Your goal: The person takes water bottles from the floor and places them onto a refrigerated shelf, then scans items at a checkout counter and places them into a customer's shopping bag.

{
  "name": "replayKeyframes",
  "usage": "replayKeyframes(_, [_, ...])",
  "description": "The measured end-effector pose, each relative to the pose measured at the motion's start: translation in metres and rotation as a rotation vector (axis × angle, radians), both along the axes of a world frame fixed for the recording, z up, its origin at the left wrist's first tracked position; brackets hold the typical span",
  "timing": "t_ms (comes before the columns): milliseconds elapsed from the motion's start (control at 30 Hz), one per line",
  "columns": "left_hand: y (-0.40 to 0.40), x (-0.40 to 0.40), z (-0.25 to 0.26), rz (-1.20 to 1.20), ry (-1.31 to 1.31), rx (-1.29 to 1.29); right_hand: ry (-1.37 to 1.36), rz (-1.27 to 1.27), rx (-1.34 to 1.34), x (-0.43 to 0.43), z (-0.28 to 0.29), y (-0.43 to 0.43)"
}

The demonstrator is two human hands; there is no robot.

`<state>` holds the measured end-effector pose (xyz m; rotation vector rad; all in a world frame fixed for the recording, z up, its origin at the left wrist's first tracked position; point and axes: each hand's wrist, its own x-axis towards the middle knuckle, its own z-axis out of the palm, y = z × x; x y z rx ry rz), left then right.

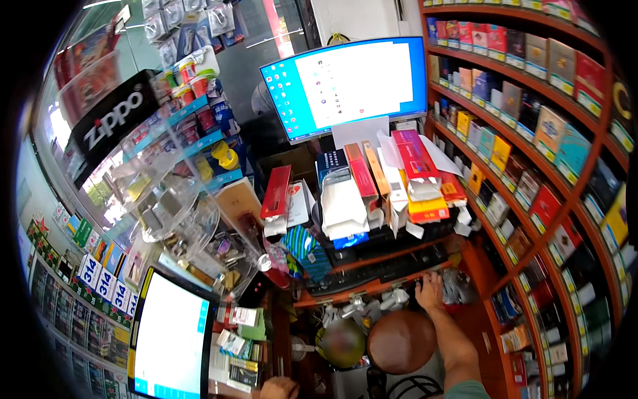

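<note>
My right hand reaches forward to the front edge of a wooden keyboard tray, near its right end. Its fingers are bent at the edge; whether they grip it is unclear. A black keyboard lies on the tray, partly shaded. Beside the hand is a grey plastic bag. At the bottom rim of the view, my left hand appears with curled fingers, partly cut off, near small boxes on the left counter. Below the tray stands a round brown stool seat.
A lit monitor stands behind cartons and an opened white packet. Another screen is at left, beside a clear display stand. Wooden shelves of packs curve along the right. White plastic bags hang below the tray.
</note>
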<state>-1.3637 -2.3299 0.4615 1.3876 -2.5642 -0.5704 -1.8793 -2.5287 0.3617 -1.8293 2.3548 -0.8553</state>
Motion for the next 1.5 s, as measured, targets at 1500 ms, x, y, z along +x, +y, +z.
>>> replayKeyframes(1500, [-0.001, -0.022, 0.005, 0.046, -0.145, -0.171, 0.077, -0.178, 0.18, -0.055, -0.059, -0.135])
